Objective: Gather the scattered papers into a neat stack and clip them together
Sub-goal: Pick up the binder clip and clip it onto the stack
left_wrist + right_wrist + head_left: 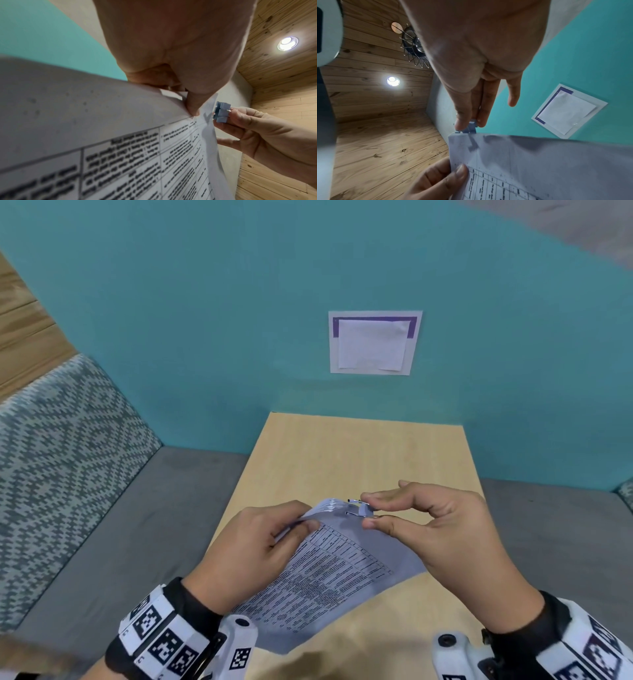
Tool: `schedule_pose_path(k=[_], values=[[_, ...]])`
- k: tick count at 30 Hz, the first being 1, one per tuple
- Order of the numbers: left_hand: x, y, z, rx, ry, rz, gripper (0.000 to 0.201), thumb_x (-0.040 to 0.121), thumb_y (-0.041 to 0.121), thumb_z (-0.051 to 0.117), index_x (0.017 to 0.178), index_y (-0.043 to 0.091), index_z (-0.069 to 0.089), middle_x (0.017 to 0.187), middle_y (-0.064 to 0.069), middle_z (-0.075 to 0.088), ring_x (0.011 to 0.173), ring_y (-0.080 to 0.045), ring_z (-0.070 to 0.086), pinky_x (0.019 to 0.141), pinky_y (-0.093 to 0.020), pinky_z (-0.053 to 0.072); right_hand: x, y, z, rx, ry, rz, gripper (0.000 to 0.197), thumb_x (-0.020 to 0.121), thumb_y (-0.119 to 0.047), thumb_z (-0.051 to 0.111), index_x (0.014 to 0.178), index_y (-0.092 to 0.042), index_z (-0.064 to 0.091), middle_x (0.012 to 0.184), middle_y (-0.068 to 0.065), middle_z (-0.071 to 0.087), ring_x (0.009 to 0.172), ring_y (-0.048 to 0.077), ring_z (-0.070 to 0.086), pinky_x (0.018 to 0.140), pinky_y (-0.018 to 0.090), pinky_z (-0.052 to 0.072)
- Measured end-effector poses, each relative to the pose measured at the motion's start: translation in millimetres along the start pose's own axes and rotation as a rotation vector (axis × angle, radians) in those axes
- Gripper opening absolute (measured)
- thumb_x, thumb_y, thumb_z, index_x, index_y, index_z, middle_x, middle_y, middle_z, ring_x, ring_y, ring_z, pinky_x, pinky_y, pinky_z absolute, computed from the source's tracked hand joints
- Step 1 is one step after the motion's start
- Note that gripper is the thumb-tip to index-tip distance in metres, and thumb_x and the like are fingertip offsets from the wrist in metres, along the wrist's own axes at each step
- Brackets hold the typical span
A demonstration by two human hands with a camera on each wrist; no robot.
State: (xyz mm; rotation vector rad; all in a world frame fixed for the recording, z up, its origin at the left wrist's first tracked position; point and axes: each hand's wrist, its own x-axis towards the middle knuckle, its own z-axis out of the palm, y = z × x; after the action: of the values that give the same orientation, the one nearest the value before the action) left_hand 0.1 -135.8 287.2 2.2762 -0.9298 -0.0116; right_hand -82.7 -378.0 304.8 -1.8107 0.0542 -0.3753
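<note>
A stack of printed papers point(329, 573) with table text is held tilted above the light wooden table point(359, 453). My left hand point(260, 546) pinches the stack near its far corner, thumb on top point(192, 106). My right hand point(421, 525) pinches a small blue binder clip point(363, 510) by its metal handles, at the top edge of the stack. The left wrist view shows the binder clip point(222, 112) right beside the paper edge point(209, 121). In the right wrist view the clip point(469, 128) touches the stack's corner point(539, 162). I cannot tell whether its jaws grip the sheets.
A teal wall point(239, 320) stands behind the table, with a white and purple notice point(375, 342) stuck on it. A grey bench seat point(144, 529) with a patterned backrest point(65, 453) lies to the left. A wooden ceiling with a lamp point(393, 81) shows overhead.
</note>
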Motion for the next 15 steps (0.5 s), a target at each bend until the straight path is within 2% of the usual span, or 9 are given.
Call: schedule_pose_path(k=[2,4,5,7,9,10,13,15], values=[[1.8,-1.4,1.3,0.008,-0.005,0.015,0.044,0.104,0.028,0.065,0.072,0.047,0.042,0.057,0.011,0.039,0.052,-0.006,0.035,0.052,-0.014,0.027,2.1,0.3,1.1,-0.013,0.003,-0.003,0.017,0.068,-0.012,0.093,0.072,-0.023,0.081,0.088,-0.013,0.084,0.090,0.007,0.081,0.100,0.008,0.045],[2.8,-4.0,2.5,0.016,-0.012,0.030,0.039,0.104,0.030,0.064,0.075,0.044,0.043,0.058,0.010,0.038,0.054,-0.008,0.035,0.052,-0.018,0.030,2.0,-0.4,1.7,-0.011,0.004,0.000,0.012,0.067,-0.024,0.091,0.070,-0.026,0.080,0.088,-0.015,0.084,0.090,0.006,0.081,0.112,0.023,0.041],[3.1,-4.9,3.1,0.020,-0.011,0.042,0.035,0.105,0.031,0.063,0.077,0.043,0.046,0.059,0.009,0.040,0.054,-0.008,0.036,0.052,-0.020,0.033,1.6,-0.3,1.3,-0.008,0.001,0.002,0.011,0.066,-0.027,0.090,0.069,-0.026,0.080,0.088,-0.016,0.084,0.090,0.005,0.081,0.114,0.027,0.039],[3.7,-5.4,3.5,0.013,-0.018,0.055,0.018,0.105,0.035,0.061,0.087,0.037,0.058,0.061,0.007,0.048,0.056,-0.012,0.043,0.055,-0.028,0.044,1.9,1.1,0.4,-0.011,-0.013,0.004,0.013,0.067,-0.022,0.092,0.068,-0.026,0.079,0.087,-0.016,0.084,0.090,0.004,0.080,0.115,0.030,0.038],[4.6,-5.6,4.2,0.007,-0.029,0.064,0.014,0.105,0.039,0.057,0.098,0.033,0.066,0.066,0.005,0.057,0.058,-0.013,0.051,0.059,-0.036,0.051,2.2,3.5,-0.3,-0.015,-0.026,0.014,0.016,0.069,-0.014,0.093,0.068,-0.023,0.079,0.087,-0.015,0.084,0.089,0.004,0.080,0.114,0.027,0.038],[5.3,-5.9,5.1,0.008,-0.034,0.070,0.015,0.106,0.041,0.056,0.101,0.033,0.068,0.068,0.005,0.059,0.059,-0.013,0.053,0.061,-0.037,0.052,2.5,4.8,-0.6,-0.014,-0.030,0.019,0.016,0.069,-0.013,0.093,0.069,-0.021,0.079,0.086,-0.014,0.084,0.090,0.005,0.080,0.112,0.022,0.039],[7.8,-6.0,7.0,0.015,-0.042,0.085,0.020,0.106,0.045,0.053,0.101,0.033,0.069,0.068,0.006,0.060,0.059,-0.012,0.054,0.060,-0.039,0.053,2.6,7.0,-1.9,-0.025,-0.052,0.018,0.016,0.069,-0.011,0.093,0.072,-0.020,0.080,0.087,-0.011,0.085,0.092,0.006,0.080,0.095,0.002,0.043],[8.5,-6.3,7.5,0.005,-0.042,0.091,0.022,0.105,0.045,0.052,0.100,0.033,0.069,0.068,0.006,0.060,0.060,-0.012,0.055,0.061,-0.039,0.053,3.5,7.0,-2.5,-0.029,-0.060,0.032,0.018,0.070,-0.010,0.093,0.074,-0.021,0.080,0.089,-0.011,0.085,0.092,0.004,0.080,0.090,0.000,0.046]])
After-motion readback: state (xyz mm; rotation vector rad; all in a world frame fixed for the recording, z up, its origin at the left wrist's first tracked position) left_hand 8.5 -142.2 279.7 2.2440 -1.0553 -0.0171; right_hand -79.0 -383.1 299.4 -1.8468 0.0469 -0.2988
